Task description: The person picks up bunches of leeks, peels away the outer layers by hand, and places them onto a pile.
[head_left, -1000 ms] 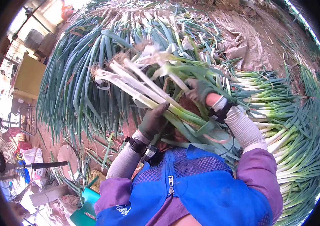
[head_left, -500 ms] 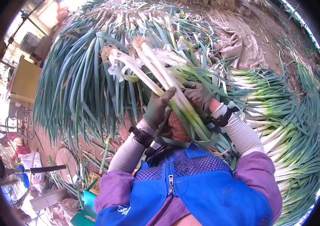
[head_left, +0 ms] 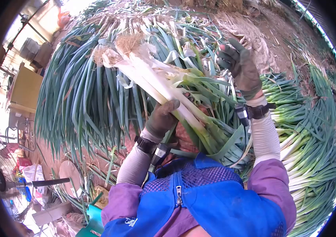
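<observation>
Several long green onions [head_left: 184, 114] lie slanted across the front of my body, with white stalks and tangled roots pointing up and left. My gloved left hand [head_left: 162, 118] is closed round the stalks near their middle. Their green leaves run down to the right against my blue vest. My gloved right hand [head_left: 239, 69] is raised off the bunch to the right, its fingers loosely bent and somewhat apart, with nothing visible in them. One fingertip pokes bare through the glove.
A big heap of green onions [head_left: 93, 87] with hanging leaves fills the left and back. More green onions with clean white stalks [head_left: 290, 152] are piled at right. A crumpled sheet [head_left: 251, 35] lies behind. At lower left are a fan [head_left: 0, 177] and a green plastic chair [head_left: 93, 221].
My right hand has left the stalks and moved up and right. My left hand keeps its grip, and the root ends have shifted slightly up and left, appearing larger.
</observation>
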Available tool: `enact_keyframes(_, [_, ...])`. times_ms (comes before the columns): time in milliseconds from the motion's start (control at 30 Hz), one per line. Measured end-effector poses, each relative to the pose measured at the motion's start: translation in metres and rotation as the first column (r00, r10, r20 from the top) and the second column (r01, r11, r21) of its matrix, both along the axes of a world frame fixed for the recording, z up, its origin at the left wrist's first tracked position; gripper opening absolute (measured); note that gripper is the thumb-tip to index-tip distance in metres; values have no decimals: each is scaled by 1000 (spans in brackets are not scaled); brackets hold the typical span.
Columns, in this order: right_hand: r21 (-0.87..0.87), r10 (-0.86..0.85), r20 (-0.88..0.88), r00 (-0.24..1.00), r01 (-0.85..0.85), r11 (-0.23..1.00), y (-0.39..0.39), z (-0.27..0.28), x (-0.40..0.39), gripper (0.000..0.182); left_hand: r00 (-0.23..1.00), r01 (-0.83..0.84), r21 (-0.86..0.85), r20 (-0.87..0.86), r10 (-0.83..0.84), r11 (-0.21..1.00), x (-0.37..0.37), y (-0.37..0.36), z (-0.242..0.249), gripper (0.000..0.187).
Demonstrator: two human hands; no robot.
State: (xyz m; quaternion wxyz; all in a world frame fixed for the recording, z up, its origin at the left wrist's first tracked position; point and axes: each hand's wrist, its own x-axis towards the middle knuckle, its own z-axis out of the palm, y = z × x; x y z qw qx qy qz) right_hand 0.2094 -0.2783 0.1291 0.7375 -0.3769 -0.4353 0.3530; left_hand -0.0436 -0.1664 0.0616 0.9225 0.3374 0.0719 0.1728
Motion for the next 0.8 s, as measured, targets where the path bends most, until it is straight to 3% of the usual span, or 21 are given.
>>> enact_keyframes(67, [77,-63,217,974,47,996,23,-8,-3,50,996,66,-3,64,-66,998,3,-1,-3,56])
enact_keyframes(100, [113,-34,359,933,-8,994,40,-12,0,51,991,101,-6,93,-100,995,6,-3,-4,58])
enact_keyframes(167, [186,-46,607,793,-85,979,79,-23,-6,54,977,169,54,122,-175,984,13,-13,1,61])
enact_keyframes(233, [324,-195,765,613,-105,940,114,-38,-41,61,970,194,200,106,-218,960,16,-17,-6,55])
enact_keyframes(267, [77,111,768,630,-263,962,121,-36,-37,59,963,180,282,146,-228,942,16,-19,10,52])
enact_keyframes(333, [-424,610,556,564,-439,792,134,-33,-31,54,969,187,208,124,-216,960,8,-11,-5,61])
enact_keyframes(367, [-518,739,131,661,-590,620,109,7,-52,42,971,191,165,113,-211,968,3,-8,-11,67])
enact_keyframes(433, [-495,625,-346,699,-702,512,100,21,-64,38,985,149,189,60,-162,971,-5,-10,0,56])
enact_keyframes(467, [-488,530,-368,764,-644,589,109,9,-63,37,991,125,229,17,-132,965,-7,-8,-9,53])
enact_keyframes(500, [-611,552,200,810,-338,716,98,29,-64,31,994,106,275,-25,-103,956,-7,-6,-16,50])
enact_keyframes(533, [-566,439,693,571,54,823,88,49,-64,26,996,84,239,18,-91,967,-4,-6,-21,47])
enact_keyframes(567, [-513,431,821,375,153,845,87,67,-59,24,998,27,466,36,-50,884,-2,-4,-19,44])
enact_keyframes(600, [-439,413,898,154,237,867,95,78,-47,23,998,-34,664,67,-14,747,2,-1,-14,42])
enact_keyframes(633, [-372,369,926,76,344,862,121,57,-2,39,994,-99,819,107,19,565,4,0,-8,39])
enact_keyframes(667, [-295,329,944,20,493,818,118,90,6,36,997,66,445,10,-79,893,8,-10,6,39])
enact_keyframes(700, [-131,153,988,-19,420,898,125,93,27,27,995,81,446,11,-96,891,12,-8,7,39])
enact_keyframes(733, [-133,148,989,-5,410,902,115,112,19,28,993,96,447,12,-113,889,14,-6,5,38])
enact_keyframes(800, [54,-21,997,-68,535,843,118,132,37,29,985,117,490,52,-162,864,15,-7,-16,46])
